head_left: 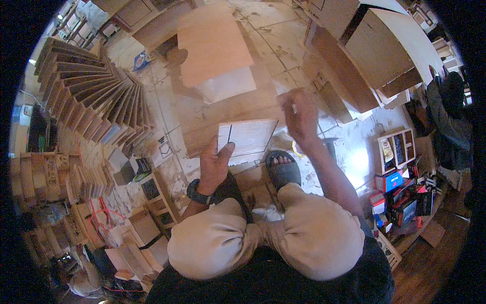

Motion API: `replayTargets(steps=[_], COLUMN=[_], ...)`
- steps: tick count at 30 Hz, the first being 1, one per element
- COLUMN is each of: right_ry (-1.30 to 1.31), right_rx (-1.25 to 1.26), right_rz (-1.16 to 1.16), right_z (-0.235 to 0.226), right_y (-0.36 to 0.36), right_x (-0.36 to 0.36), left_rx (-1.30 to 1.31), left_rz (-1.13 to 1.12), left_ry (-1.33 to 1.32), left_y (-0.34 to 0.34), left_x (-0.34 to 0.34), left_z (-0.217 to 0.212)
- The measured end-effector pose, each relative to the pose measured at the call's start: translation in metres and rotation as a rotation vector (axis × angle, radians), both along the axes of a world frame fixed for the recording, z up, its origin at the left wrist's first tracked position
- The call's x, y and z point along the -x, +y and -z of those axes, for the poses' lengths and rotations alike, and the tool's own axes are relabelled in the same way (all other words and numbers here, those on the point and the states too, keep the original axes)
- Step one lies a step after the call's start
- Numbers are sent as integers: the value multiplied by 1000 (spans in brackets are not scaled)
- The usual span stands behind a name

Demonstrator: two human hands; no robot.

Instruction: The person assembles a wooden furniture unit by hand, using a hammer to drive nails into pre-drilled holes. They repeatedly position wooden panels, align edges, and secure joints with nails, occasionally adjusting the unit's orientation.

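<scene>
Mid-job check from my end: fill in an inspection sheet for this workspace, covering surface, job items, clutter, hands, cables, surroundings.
Surface: brown board, bearing an orange sheet with a white sheet showing at its near edge.
Job's things: pale panel, a dark line near its left edge.
Clutter: fanned brown panels at left; compartmented tray at right.
Hands: left hand grips the pale panel; right hand is raised and blurred, grip unclear.
Cables: red cord-like strand at lower left, kind unclear.
Surroundings: marked, tiled floor; large boxes at upper right.
</scene>
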State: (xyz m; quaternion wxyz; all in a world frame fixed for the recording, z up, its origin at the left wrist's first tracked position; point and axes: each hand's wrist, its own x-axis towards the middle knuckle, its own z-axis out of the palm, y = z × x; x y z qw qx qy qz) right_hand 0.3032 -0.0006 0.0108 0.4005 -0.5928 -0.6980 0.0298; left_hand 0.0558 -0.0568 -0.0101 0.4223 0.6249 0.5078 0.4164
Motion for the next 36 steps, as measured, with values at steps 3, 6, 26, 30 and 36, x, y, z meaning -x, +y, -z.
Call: replayTargets(steps=[3,6,26,30,36], right_ry=[109,134,-186,-157,-266], right_rx=[-54,-177,389,442,456], right_rz=[-19,-274,350,132,-35], right_z=[-3,1,120,109,111], right_y=[1,-11,-66,-98,-117], right_x=[-8,6,-111,-93,-90], left_rx=[-7,82,744,378,539], left_rz=[-18,58,-103,97,256], left_ry=[-26,-104,-769,-242,-153], left_y=[2,4,35,39,46], left_x=[-2,-7,-26,-28,-32], left_z=[4,5,44,50,40])
